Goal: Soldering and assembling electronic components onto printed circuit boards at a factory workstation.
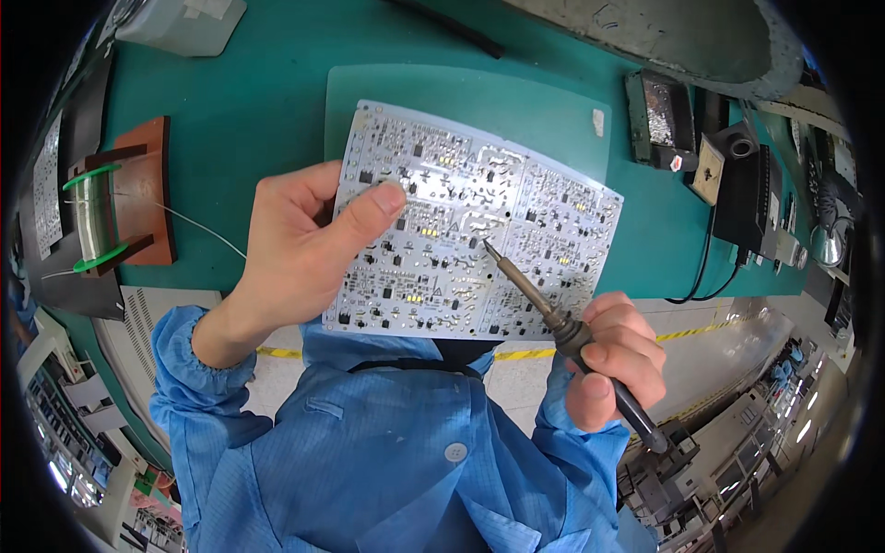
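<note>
A white circuit board (461, 198), dotted with many small parts, is held up over the near edge of the bench. My left hand (309, 244) grips it at its left edge, thumb across the face and the other fingers behind, out of sight. In my right hand (616, 364) is a soldering iron (544, 304), its dark handle wrapped by my fingers. The iron's tip points up and left to the middle of the board; whether it touches the surface I cannot tell. A strand of solder wire (198, 224) runs toward my left wrist.
A spool of solder wire (95, 217) sits on a brown stand (147, 235) at the left. Beneath the board lies a green mat (369, 85). At the right are a metal box (666, 120) and a black soldering station (749, 198) with cables. A grey-white container (184, 26) stands far left.
</note>
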Motion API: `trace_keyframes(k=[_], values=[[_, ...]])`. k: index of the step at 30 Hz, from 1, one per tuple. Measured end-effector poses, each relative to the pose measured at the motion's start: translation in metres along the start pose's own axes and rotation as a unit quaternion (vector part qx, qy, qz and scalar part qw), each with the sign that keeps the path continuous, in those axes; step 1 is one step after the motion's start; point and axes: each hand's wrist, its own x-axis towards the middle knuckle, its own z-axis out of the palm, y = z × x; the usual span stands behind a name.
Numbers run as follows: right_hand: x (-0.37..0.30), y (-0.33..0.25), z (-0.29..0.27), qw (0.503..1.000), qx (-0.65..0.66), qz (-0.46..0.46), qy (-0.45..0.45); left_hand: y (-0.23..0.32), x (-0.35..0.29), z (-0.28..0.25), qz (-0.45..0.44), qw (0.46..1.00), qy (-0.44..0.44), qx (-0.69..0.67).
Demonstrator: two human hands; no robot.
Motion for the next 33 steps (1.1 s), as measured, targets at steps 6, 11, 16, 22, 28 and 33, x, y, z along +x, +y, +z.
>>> trace_keyframes(k=[6,11,16,22,28,33], values=[[-0.006,-0.007,-0.001,0.998,0.06,-0.005,0.01,-0.002,-0.002,-0.002,0.011,1.0,0.011,-0.001],[-0.011,-0.006,-0.003,0.998,0.068,-0.007,-0.003,-0.002,-0.001,-0.002,0.007,1.0,0.008,0.012],[-0.015,-0.009,0.004,0.999,0.047,-0.018,-0.019,-0.001,-0.001,-0.003,0.011,1.0,0.009,0.005],[-0.021,-0.013,0.012,0.997,-0.024,-0.079,-0.005,0.004,0.001,0.001,0.036,0.998,0.03,-0.05],[-0.023,-0.009,0.021,0.995,-0.065,-0.077,-0.011,0.004,0.009,0.003,0.057,0.995,0.06,-0.053],[-0.026,-0.004,0.021,0.996,-0.017,-0.079,0.029,0.001,0.014,0.002,0.055,0.996,0.054,-0.053]])
